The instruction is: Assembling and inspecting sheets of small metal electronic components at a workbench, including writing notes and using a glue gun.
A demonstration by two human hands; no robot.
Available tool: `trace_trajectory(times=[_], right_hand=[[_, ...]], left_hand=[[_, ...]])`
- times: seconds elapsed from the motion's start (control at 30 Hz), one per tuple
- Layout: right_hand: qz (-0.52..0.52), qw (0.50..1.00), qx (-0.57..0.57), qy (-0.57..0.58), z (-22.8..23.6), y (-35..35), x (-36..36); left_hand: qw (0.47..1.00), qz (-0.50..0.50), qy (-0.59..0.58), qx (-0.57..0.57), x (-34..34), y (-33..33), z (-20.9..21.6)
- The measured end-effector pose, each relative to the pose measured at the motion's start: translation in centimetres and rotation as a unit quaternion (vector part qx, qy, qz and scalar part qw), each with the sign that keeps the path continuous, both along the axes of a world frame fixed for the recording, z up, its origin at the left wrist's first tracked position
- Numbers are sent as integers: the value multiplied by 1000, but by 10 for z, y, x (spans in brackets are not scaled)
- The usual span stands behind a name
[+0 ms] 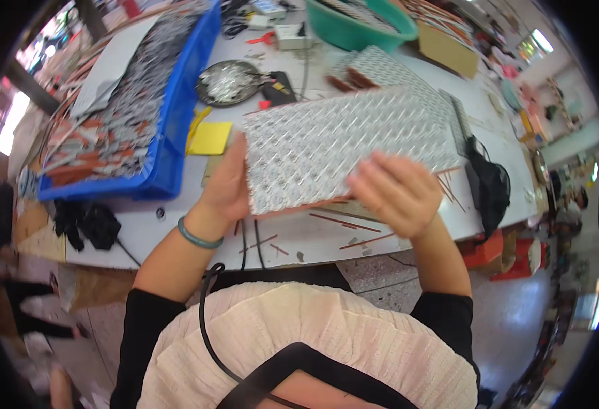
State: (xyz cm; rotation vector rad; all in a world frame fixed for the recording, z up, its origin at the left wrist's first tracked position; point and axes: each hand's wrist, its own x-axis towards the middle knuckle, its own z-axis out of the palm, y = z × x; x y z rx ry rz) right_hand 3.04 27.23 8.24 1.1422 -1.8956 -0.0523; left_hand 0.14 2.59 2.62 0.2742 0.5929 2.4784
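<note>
A silvery rectangular panel (333,146), covered in slanting rows of small raised pieces and edged in reddish brown, is tilted up above the table in front of me. My left hand (228,180) grips its left edge, with the thumb side up along the rim. Over the lower right part of the panel lies my right hand (398,191), fingers stretched out and smeared by motion; whether they press on the surface I cannot tell. Behind it, a similar silvery panel (398,68) lies on the table, with blurred brown pieces (354,80) beside it.
A blue bin (170,153) of grey and brown strips stands at left. A round metal dish (230,83) of small shiny pieces, a yellow pad (211,138) and a green basin (354,27) lie beyond. Thin brown strips (367,240) litter the near edge; a black cloth bag (488,184) hangs at right.
</note>
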Motion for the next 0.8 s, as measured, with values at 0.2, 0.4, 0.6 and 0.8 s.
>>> trace_trajectory(times=[0.2, 0.4, 0.6, 0.8], right_hand=[[102, 871, -387, -285, 5, 17, -42], [42, 606, -645, -464, -31, 24, -86], [173, 383, -675, -606, -52, 29, -83], [217, 325, -694, -605, -46, 16, -78]], left_hand=[[962, 158, 143, -173, -9, -23, 1], [975, 127, 98, -150, -7, -27, -7], [982, 133, 81, -105, -13, -27, -15], [977, 160, 83, -111, -7, -20, -2]])
